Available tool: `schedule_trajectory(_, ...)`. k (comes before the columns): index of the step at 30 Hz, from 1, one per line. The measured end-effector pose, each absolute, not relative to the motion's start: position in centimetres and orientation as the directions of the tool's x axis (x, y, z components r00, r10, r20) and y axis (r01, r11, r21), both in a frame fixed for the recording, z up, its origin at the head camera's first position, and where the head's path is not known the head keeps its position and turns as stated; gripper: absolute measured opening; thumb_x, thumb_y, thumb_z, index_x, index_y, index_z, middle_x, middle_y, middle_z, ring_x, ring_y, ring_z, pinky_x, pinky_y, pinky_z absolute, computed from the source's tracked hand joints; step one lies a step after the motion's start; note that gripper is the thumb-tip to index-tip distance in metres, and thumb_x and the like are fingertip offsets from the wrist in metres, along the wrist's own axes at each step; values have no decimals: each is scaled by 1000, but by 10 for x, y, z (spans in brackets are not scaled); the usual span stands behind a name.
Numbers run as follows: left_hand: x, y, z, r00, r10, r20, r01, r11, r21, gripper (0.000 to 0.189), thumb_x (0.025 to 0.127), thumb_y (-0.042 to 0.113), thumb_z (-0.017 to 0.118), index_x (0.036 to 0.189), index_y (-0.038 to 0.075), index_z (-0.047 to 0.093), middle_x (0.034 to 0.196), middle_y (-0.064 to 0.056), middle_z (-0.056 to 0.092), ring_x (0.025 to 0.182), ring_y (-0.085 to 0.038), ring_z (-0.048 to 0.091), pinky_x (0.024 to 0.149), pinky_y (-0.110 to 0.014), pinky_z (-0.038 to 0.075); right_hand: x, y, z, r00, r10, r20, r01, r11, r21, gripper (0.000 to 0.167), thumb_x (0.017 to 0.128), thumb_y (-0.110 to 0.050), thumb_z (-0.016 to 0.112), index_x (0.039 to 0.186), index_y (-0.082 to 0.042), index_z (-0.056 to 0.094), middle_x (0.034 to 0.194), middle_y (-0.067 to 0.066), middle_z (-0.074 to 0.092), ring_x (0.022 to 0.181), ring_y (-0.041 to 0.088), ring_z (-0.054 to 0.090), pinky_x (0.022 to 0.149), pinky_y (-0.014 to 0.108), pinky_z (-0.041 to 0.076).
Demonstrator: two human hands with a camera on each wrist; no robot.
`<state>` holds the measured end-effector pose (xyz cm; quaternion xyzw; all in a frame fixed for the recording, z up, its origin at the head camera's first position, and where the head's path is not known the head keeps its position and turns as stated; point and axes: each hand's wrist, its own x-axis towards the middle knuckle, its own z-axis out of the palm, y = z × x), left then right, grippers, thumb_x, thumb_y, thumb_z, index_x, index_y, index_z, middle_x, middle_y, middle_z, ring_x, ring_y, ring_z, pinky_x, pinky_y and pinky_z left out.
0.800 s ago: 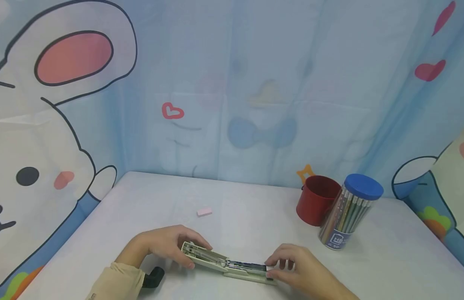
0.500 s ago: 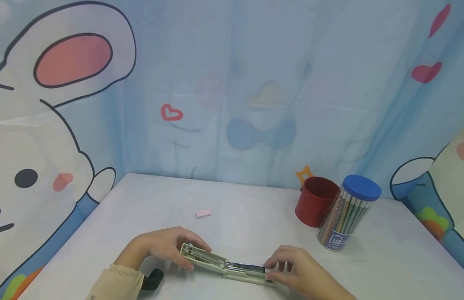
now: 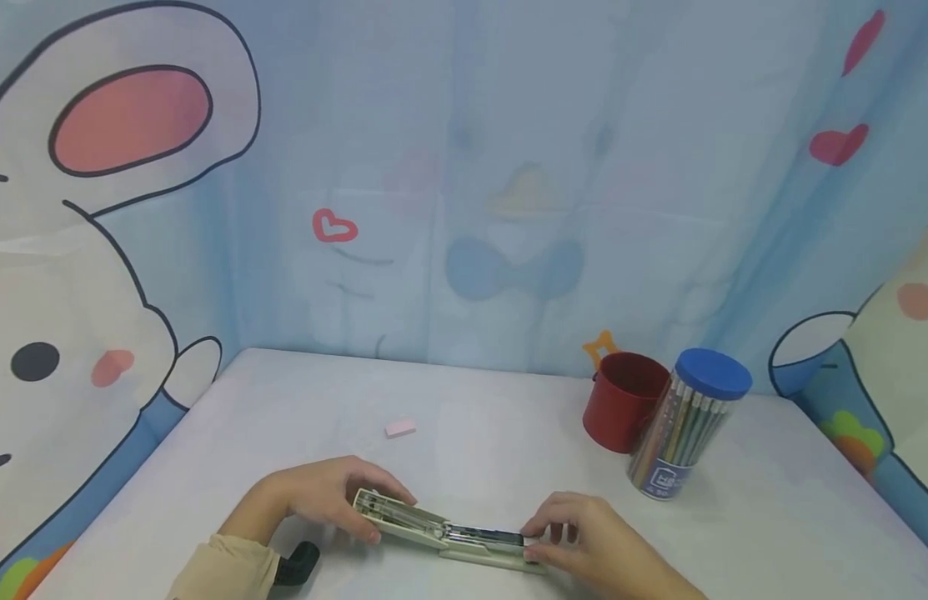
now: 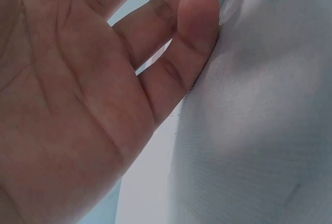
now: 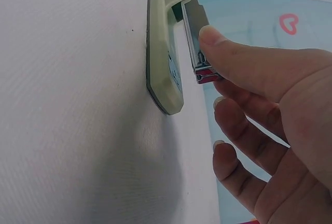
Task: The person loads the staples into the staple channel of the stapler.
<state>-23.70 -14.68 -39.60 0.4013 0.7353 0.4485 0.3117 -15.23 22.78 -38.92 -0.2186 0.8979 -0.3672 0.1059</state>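
Note:
A pale green stapler (image 3: 409,527) lies opened out on the white table, its cover swung back to the left and its metal magazine (image 3: 488,537) exposed over the base. My left hand (image 3: 321,497) grips the cover's far end between thumb and fingers; the left wrist view holds only the palm and fingers. My right hand (image 3: 594,537) pinches the magazine's front end between thumb and index finger. In the right wrist view the magazine (image 5: 196,19) stands apart from the stapler's base (image 5: 160,47), with a red bit at its tip.
A small pink block (image 3: 400,428) lies behind the stapler. At the back right stand a red cup (image 3: 617,412) and a clear jar of pencils (image 3: 677,433) with a blue lid. A printed curtain (image 3: 403,150) hangs behind the table.
The head view has shifted slightly, so everything sits a little further left. Both hands keep their hold on the stapler with no clear movement.

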Motion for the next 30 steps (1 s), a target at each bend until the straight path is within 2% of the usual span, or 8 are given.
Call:
schedule_trajectory(4,-235,-150,-395,-489,867,-95,317,278,907,46,88,18,78,133,19,67,137,6,61,134,-12,46,106,-30,34,-153,226,-390,-869,-495,12,-357,608,-709,16,86,-32,81,100,-24,77,88,-16,65,78,5,56,67,24,50)
schedule_trajectory(11,-233,-152,-396,-497,862,-98,280,266,922,47,86,16,78,133,15,67,134,8,62,128,-13,51,101,-28,42,-154,225,-391,-847,-524,91,-430,575,-696,15,87,-31,80,99,-22,77,88,-18,64,78,3,56,67,24,49)
schedule_trajectory(16,-231,-154,-395,-509,854,-108,278,282,918,47,86,17,78,132,18,68,135,8,62,131,-12,49,103,-28,39,-154,223,-391,-852,-517,80,-418,581,-699,14,86,-29,81,98,-22,78,87,-18,64,77,4,56,67,24,49)
schedule_trajectory(25,-234,-148,-394,-480,872,-94,269,248,931,48,86,16,77,133,12,67,134,6,62,125,-15,53,98,-28,44,-152,226,-391,-869,-491,67,-395,606,-690,14,85,-30,81,98,-24,78,87,-18,64,77,3,56,68,25,49)
schedule_trajectory(30,-235,-144,-394,-475,874,-101,266,252,930,48,87,17,77,133,13,67,134,8,62,128,-13,51,100,-28,42,-151,230,-391,-870,-488,68,-392,602,-695,14,85,-29,82,97,-23,78,87,-17,63,76,3,56,68,25,49)
